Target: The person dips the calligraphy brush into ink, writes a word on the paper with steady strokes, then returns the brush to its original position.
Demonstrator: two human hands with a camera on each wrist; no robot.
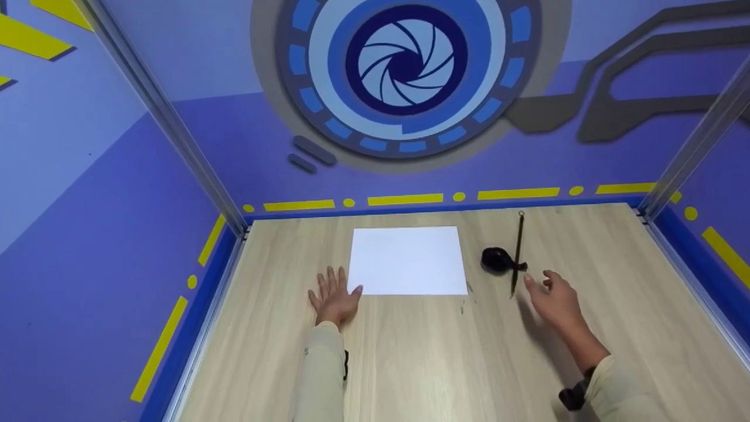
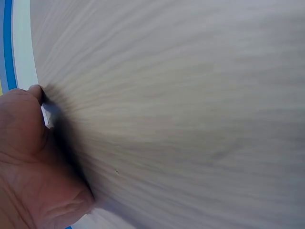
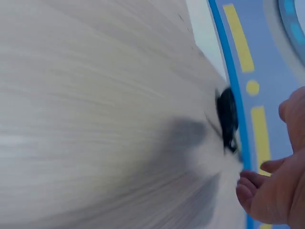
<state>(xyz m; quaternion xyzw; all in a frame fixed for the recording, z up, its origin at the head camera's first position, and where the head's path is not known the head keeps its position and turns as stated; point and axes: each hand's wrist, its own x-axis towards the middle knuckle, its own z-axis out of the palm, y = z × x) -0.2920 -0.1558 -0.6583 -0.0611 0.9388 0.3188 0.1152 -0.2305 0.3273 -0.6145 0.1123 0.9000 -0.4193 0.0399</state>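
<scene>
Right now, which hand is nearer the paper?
Left: the left hand has its thumb over the paper at its near-left corner; the right hand is apart, to its right.

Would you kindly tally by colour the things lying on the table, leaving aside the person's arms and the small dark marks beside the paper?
White: 1, the sheet of paper
Black: 2, the round-bodied object with a narrow neck and the slim pencil-like stick
Total: 3

Left grip (image 1: 337,302), right grip (image 1: 554,298): two. One white sheet (image 1: 408,261), one black stick (image 1: 520,237), one rounded black object (image 1: 495,260), one tabletop (image 1: 422,357).
</scene>
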